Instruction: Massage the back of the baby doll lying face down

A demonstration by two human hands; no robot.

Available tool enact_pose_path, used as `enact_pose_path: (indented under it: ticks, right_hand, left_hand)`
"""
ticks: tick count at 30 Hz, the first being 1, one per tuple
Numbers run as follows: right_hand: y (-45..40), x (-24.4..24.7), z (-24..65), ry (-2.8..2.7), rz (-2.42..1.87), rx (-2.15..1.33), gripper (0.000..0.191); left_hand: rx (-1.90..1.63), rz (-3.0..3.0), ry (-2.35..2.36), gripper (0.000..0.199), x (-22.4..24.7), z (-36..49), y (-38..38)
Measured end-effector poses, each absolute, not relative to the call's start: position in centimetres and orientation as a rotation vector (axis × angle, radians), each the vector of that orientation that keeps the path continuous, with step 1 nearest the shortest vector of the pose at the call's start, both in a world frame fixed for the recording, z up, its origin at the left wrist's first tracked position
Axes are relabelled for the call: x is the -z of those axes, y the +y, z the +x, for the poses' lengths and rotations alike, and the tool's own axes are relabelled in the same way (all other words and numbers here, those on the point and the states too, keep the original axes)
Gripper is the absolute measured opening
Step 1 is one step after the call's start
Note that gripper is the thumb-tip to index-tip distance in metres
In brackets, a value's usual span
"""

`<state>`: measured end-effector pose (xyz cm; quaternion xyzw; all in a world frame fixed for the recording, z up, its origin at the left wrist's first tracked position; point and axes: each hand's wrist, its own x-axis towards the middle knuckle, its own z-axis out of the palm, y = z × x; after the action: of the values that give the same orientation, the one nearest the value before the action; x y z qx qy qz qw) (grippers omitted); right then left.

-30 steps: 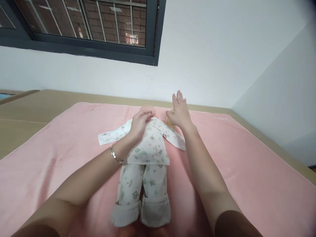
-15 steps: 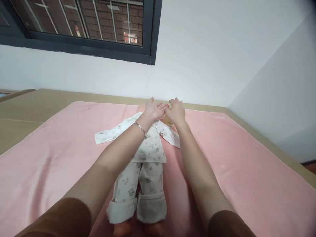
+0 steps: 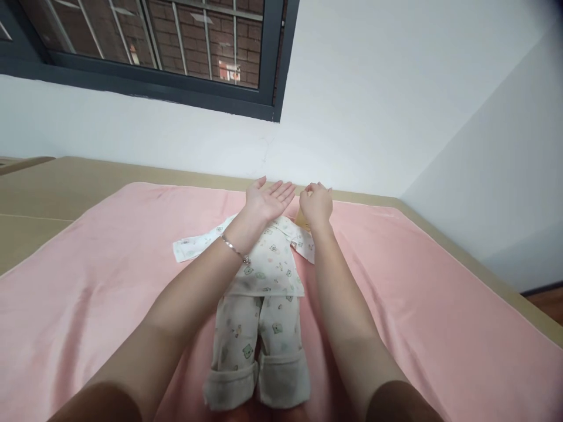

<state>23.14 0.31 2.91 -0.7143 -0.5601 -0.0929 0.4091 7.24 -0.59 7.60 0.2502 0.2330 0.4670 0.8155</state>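
My left hand (image 3: 270,202) is held palm up with its fingers stretched out, above the upper end of a doll-like figure in baby clothes. Beside it, my right hand (image 3: 316,205) has its fingers curled in, back toward me; whatever they may hold is hidden. Close to the right wrist a tan thing (image 3: 302,220) shows in part. The figure wears a white printed baby top (image 3: 275,269) with sleeves spread, and matching trousers (image 3: 240,334) with turned-up cuffs. Its head is hidden behind my left hand. A bracelet (image 3: 235,248) circles my left wrist.
A pink sheet (image 3: 132,264) lies under the clothed figure, over a tan padded surface (image 3: 39,193). Behind stands a white wall (image 3: 352,105) with a dark-framed window (image 3: 176,82) at upper left. Another wall (image 3: 519,146) rises on the right.
My hands have moved slightly apart. The left palm has turned further upward and the right fingers have curled in. The whole view has shifted a little.
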Motion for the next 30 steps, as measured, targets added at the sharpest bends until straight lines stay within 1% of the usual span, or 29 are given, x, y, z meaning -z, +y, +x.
enact_pose_path:
  ticks: [6, 14, 20, 24, 30]
  right_hand:
    - [0.3, -2.3, 22.3, -1.407, -1.768, 0.365, 0.029]
    - [-0.5, -1.7, 22.3, -1.489, -1.852, 0.344, 0.05]
    - [-1.3, -2.7, 22.0, -1.546, -1.984, 0.315, 0.056]
    - [-1.9, -3.3, 21.2, -1.55, -2.073, 0.301, 0.057]
    - [-1.9, -3.3, 21.6, -1.647, -2.122, 0.184, 0.08]
  left_hand:
    - [-0.992, 0.445, 0.6, 0.059, -8.7, 2.5, -2.6]
    - [-1.085, 0.34, 0.524, 0.055, -10.8, -0.7, -3.3]
    - [-1.081, 0.431, 0.496, 0.051, -12.5, -1.9, -5.9]
    - [-1.073, 0.515, 0.537, 0.055, -13.5, -2.1, -7.9]
    - [-1.012, 0.555, 0.605, 0.063, -13.4, -1.1, -9.5]
